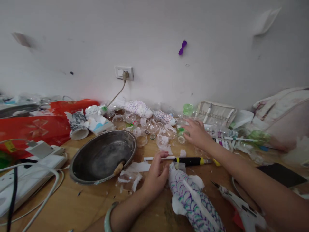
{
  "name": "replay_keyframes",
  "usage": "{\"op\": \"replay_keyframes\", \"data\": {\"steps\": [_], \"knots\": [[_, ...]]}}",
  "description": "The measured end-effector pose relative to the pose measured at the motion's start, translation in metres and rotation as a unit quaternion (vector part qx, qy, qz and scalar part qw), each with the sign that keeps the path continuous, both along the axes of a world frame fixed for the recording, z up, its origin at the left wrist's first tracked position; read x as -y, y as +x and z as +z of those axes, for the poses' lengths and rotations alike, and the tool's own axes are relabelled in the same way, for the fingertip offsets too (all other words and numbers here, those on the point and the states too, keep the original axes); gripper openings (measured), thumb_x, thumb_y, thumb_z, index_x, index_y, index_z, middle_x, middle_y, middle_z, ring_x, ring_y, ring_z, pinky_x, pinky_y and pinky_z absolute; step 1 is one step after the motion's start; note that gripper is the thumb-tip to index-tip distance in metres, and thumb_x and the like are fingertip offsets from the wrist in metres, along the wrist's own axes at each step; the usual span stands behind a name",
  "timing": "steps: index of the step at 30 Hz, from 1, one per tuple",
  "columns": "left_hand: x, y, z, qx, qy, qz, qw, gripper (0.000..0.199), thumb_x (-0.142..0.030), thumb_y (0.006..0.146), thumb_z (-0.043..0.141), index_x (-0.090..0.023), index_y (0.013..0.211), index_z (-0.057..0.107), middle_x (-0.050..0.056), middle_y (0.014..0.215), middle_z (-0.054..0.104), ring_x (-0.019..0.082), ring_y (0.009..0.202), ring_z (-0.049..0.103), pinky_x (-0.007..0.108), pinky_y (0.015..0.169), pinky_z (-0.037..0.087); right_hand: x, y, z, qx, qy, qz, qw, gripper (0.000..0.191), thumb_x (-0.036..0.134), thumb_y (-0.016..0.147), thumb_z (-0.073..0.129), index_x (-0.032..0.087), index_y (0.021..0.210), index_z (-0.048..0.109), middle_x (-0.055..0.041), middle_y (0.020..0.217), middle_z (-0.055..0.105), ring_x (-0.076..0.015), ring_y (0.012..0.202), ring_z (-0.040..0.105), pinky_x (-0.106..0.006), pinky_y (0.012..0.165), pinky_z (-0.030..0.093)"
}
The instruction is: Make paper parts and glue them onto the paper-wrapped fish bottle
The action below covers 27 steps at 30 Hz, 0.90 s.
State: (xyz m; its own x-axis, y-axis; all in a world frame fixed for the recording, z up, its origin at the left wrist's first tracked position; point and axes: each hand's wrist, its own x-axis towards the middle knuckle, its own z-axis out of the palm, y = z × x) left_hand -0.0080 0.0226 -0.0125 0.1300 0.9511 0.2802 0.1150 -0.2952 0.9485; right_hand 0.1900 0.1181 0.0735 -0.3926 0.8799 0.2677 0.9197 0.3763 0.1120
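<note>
My left hand (158,172) hovers low over the table with its thumb and fingers apart and nothing between them. Just right of it lies a white fish-shaped craft (193,199) with purple and green scale marks and white fins. A black and yellow cutter (190,161) and a white marker lie beyond the fish's near-hand end. My right hand (196,132) reaches further back with fingers spread, close to a clear bottle piece with green (181,133); whether it touches this is unclear. A white glue gun (241,206) rests under my right forearm.
A metal basin (103,158) stands left of my left hand. Cut plastic bottle pieces (141,139) and two more patterned fish (138,109) lie toward the wall. A white power strip (31,174) with cables is at left, a pen case (216,112) and markers at right.
</note>
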Motion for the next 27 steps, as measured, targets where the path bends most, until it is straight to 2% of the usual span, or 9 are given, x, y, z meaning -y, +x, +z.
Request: {"op": "replay_keyframes", "data": {"steps": [3, 6, 9, 11, 17, 22, 27], "knots": [[0.000, 0.000, -0.002, 0.000, -0.003, -0.005, 1.000, 0.024, -0.017, 0.080, 0.049, -0.019, 0.104, 0.052, 0.009, 0.110, 0.058, 0.023, 0.109, 0.052, 0.040, 0.097, 0.037, 0.001, -0.034, 0.011, 0.042, -0.073, 0.052, 0.995, 0.014, 0.021, 0.091, 0.052, 0.015, 0.093, 0.065, -0.0063, 0.116, 0.061, -0.0237, 0.116, 0.049, -0.052, 0.103, 0.027], [-0.001, 0.001, -0.002, 0.007, -0.014, -0.004, 1.000, 0.020, -0.016, 0.081, 0.048, -0.019, 0.100, 0.054, 0.008, 0.104, 0.060, 0.022, 0.104, 0.054, 0.039, 0.094, 0.040, 0.006, -0.074, 0.021, 0.101, -0.174, 0.120, 0.972, 0.017, 0.024, 0.090, 0.055, 0.015, 0.081, 0.065, -0.0025, 0.088, 0.067, -0.0203, 0.094, 0.060, -0.048, 0.097, 0.035], [0.000, 0.003, 0.000, 0.019, -0.027, -0.006, 0.999, 0.017, -0.016, 0.082, 0.044, -0.020, 0.095, 0.054, 0.008, 0.100, 0.062, 0.021, 0.097, 0.057, 0.037, 0.088, 0.044, 0.010, -0.105, 0.028, 0.153, -0.251, 0.164, 0.942, 0.017, 0.028, 0.089, 0.059, 0.015, 0.082, 0.066, -0.0016, 0.085, 0.068, -0.0193, 0.090, 0.062, -0.047, 0.096, 0.037], [0.000, 0.004, 0.002, 0.027, -0.038, -0.007, 0.999, 0.016, -0.017, 0.084, 0.042, -0.020, 0.093, 0.054, 0.008, 0.097, 0.063, 0.021, 0.094, 0.058, 0.035, 0.085, 0.045, 0.009, -0.116, 0.029, 0.180, -0.269, 0.158, 0.933, 0.016, 0.028, 0.089, 0.059, 0.014, 0.086, 0.066, -0.0030, 0.088, 0.068, -0.0204, 0.093, 0.062, -0.049, 0.098, 0.036], [-0.002, 0.004, 0.001, 0.045, -0.071, 0.005, 0.996, 0.012, -0.022, 0.083, 0.046, -0.020, 0.090, 0.056, 0.006, 0.091, 0.065, 0.020, 0.088, 0.060, 0.033, 0.080, 0.046, -0.006, -0.106, 0.029, 0.194, -0.268, 0.132, 0.934, 0.015, 0.025, 0.092, 0.055, 0.016, 0.100, 0.065, -0.0039, 0.102, 0.067, -0.0209, 0.102, 0.059, -0.051, 0.102, 0.032], [-0.006, 0.004, -0.002, 0.052, -0.087, 0.027, 0.994, 0.015, -0.028, 0.083, 0.047, -0.019, 0.088, 0.057, 0.006, 0.090, 0.064, 0.021, 0.088, 0.059, 0.034, 0.081, 0.045, -0.010, -0.082, 0.039, 0.227, -0.248, 0.068, 0.939, 0.017, 0.028, 0.091, 0.056, 0.013, 0.091, 0.065, -0.0047, 0.096, 0.067, -0.0209, 0.098, 0.061, -0.049, 0.098, 0.037], [-0.006, 0.002, -0.002, 0.049, -0.093, 0.035, 0.994, 0.017, -0.033, 0.083, 0.048, -0.019, 0.085, 0.058, 0.006, 0.087, 0.065, 0.022, 0.084, 0.060, 0.034, 0.079, 0.046, -0.021, -0.064, 0.050, 0.222, -0.250, 0.048, 0.941, 0.015, 0.028, 0.090, 0.058, 0.014, 0.089, 0.064, -0.0042, 0.097, 0.066, -0.0200, 0.096, 0.061, -0.047, 0.095, 0.040]]}}
